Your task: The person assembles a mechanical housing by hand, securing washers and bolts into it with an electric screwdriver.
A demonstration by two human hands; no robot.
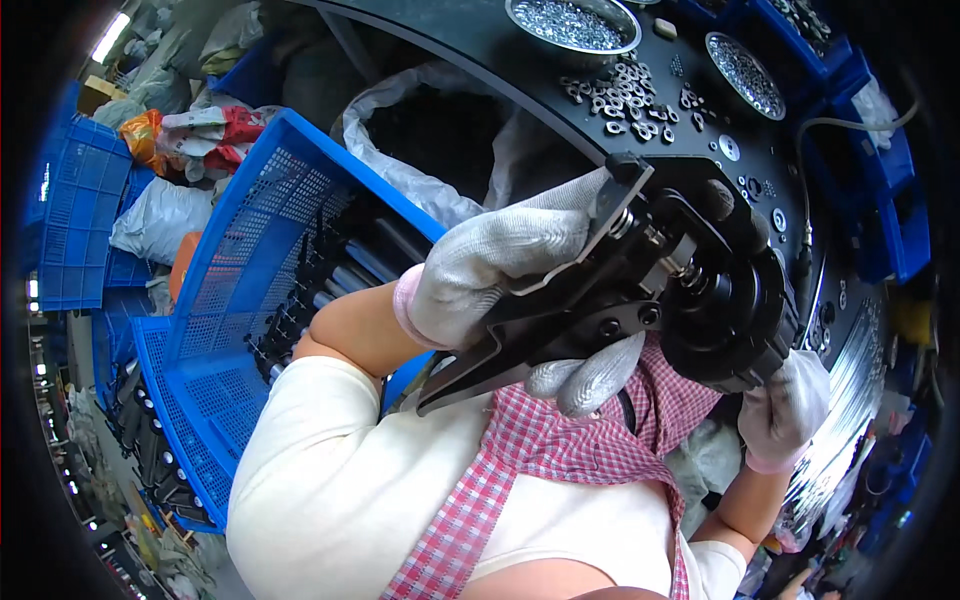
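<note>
Two gloved hands are doing all the gripping here. The left hand (500, 265) is wrapping tight around a black metal bracket assembly (560, 310), thumb pressing along the top plate and a couple of fingers curling underneath, so it's clamped firmly on it. The right hand (785, 405) is cupping the underside of the black wheel (725, 320) at the end of that same assembly; its fingers are mostly hiding behind the wheel, but it looks closed on the rim.

The whole part is being held up in the air, close to the chest, just above the pink checked apron (560, 450) and in front of the black round worktable (480, 40).

My take on doing this bit well: keep the bracket hand doing the locking while the wheel hand is only steadying, and keep the axle end with the shiny spacers facing up so nothing's sliding off.

Further out, loose washers (625, 95) are lying scattered on the table next to two metal bowls of small hardware (572, 22). A blue plastic crate (270, 250) holding dark parts is sitting off to the left, with a white bag (400, 150) behind it.
</note>
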